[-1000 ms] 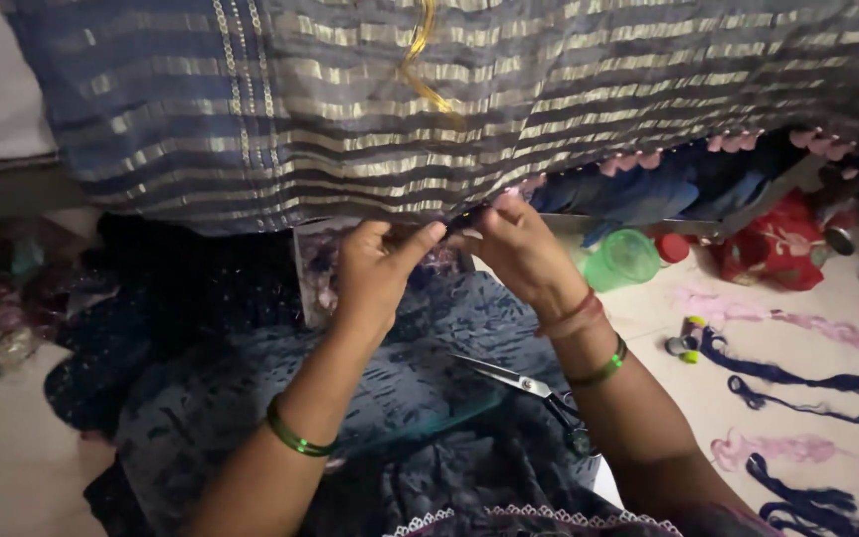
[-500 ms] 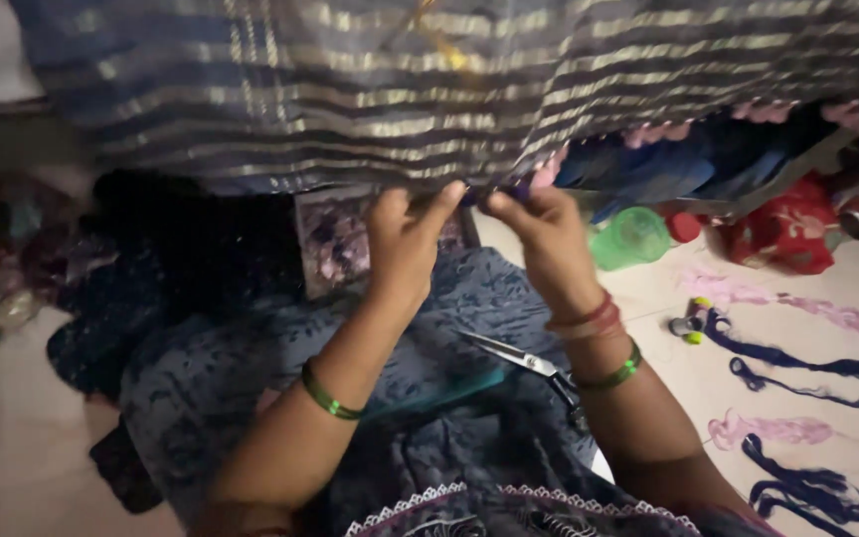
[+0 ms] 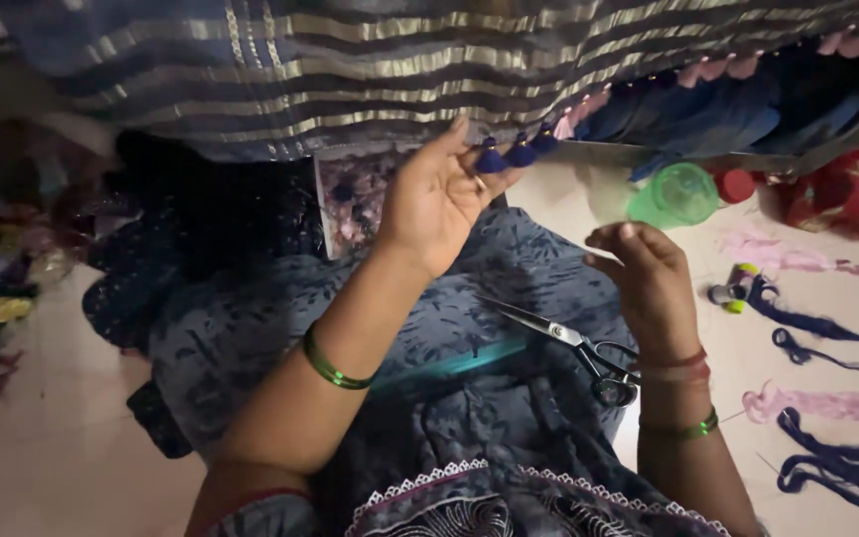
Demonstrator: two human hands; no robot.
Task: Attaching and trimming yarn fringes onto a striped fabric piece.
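Left hand (image 3: 436, 199) raised, palm toward camera, fingers loosely curled at the lower edge of the striped blue-gold fabric (image 3: 350, 70), fingertips touching the blue tassels (image 3: 509, 154) on its hem; firm grip cannot tell. Right hand (image 3: 648, 283) lower, apart from the cloth, thumb and fingers pinched together, what they pinch too small to tell. Scissors (image 3: 569, 343) lie on lap between the forearms. Green plastic cup (image 3: 678, 194) and thread bundles (image 3: 827, 328) on floor to the right
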